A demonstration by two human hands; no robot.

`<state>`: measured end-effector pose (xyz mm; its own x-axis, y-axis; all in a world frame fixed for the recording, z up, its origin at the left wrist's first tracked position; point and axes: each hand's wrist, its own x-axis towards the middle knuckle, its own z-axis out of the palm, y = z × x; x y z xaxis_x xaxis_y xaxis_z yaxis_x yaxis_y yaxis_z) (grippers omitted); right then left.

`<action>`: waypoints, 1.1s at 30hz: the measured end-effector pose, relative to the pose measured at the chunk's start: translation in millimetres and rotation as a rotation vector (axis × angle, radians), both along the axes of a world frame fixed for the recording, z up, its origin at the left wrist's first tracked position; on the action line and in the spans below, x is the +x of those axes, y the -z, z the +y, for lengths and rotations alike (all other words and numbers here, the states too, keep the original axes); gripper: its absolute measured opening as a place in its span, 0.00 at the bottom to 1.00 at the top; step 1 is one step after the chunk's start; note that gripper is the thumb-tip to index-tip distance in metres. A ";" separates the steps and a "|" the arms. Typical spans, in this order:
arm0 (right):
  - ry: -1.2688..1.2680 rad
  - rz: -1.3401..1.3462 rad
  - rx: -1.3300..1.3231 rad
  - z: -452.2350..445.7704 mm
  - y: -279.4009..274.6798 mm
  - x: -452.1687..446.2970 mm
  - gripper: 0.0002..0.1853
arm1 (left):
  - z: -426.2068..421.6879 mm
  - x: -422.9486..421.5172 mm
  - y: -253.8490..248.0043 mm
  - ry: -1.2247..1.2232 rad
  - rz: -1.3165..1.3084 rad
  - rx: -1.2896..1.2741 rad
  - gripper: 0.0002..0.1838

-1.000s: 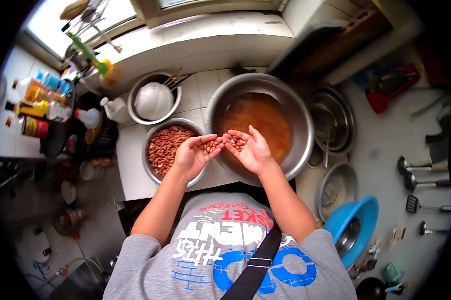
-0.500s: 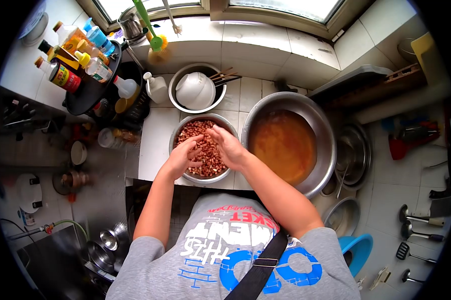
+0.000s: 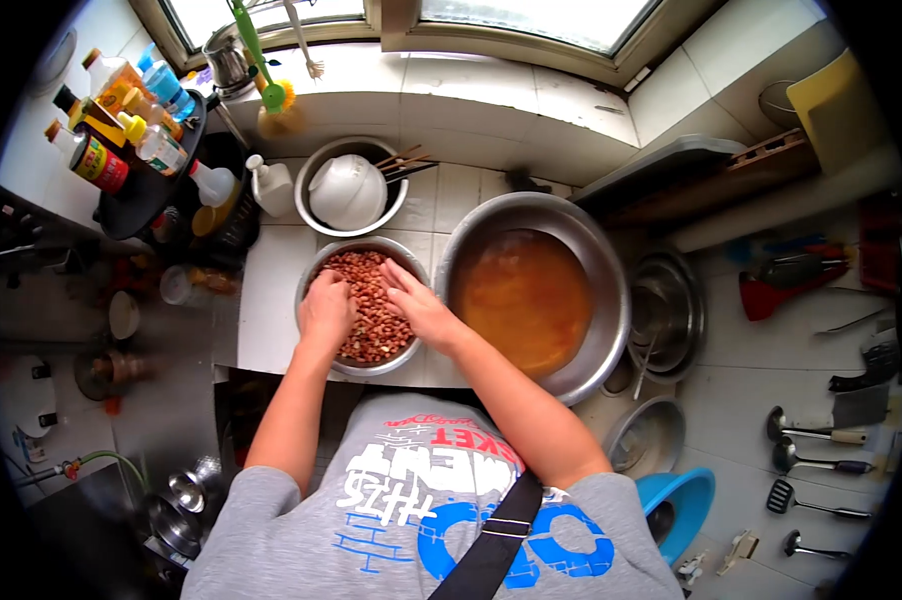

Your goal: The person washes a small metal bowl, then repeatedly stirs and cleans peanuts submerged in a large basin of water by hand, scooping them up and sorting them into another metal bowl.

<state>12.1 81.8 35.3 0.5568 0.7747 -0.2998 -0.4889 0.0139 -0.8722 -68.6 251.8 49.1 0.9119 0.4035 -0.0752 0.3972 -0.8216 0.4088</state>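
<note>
A metal bowl (image 3: 308, 262) on the white tiled ledge holds a heap of reddish-brown peanuts (image 3: 374, 318), some showing paler patches. On the left side of the bowl my left hand (image 3: 328, 308) is curled down into the peanuts, its fingertips hidden among them. My right hand (image 3: 418, 308) reaches over the bowl's right side with its fingers stretched out, resting against the top of the heap. Right beside the bowl stands a large metal basin (image 3: 611, 290) with cloudy orange-brown liquid (image 3: 521, 300) in it.
Behind the peanuts, a white-rimmed basin (image 3: 304, 180) holds white bowls (image 3: 348, 192) and chopsticks (image 3: 406, 160). Bottles (image 3: 101, 165) crowd a black rack (image 3: 141, 205) at left. Metal pans (image 3: 671, 310) and a blue basin (image 3: 696, 510) lie right; ladles (image 3: 796, 425) hang farther right.
My left hand has curled its spread fingers and gone down into the peanuts. The right hand has lowered from above the heap onto it. The whole view has shifted slightly.
</note>
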 end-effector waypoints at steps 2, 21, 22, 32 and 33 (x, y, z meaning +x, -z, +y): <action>-0.004 -0.079 0.015 -15.0 5.4 5.8 0.27 | -5.5 6.2 -1.6 -0.015 -0.024 0.017 0.08; 0.165 -0.963 -1.177 -230.4 98.3 139.6 0.32 | -179.5 171.3 97.1 0.686 0.187 0.242 0.27; 0.146 -0.982 -1.187 -226.1 93.6 140.1 0.33 | -182.9 177.3 103.1 0.695 0.154 0.236 0.28; -0.094 -1.096 -1.145 -223.2 82.4 133.1 0.38 | -205.2 195.5 93.5 0.855 0.168 0.181 0.36; -0.088 -1.106 -1.129 -228.2 81.3 130.7 0.37 | -206.8 195.5 93.3 0.875 0.158 0.169 0.35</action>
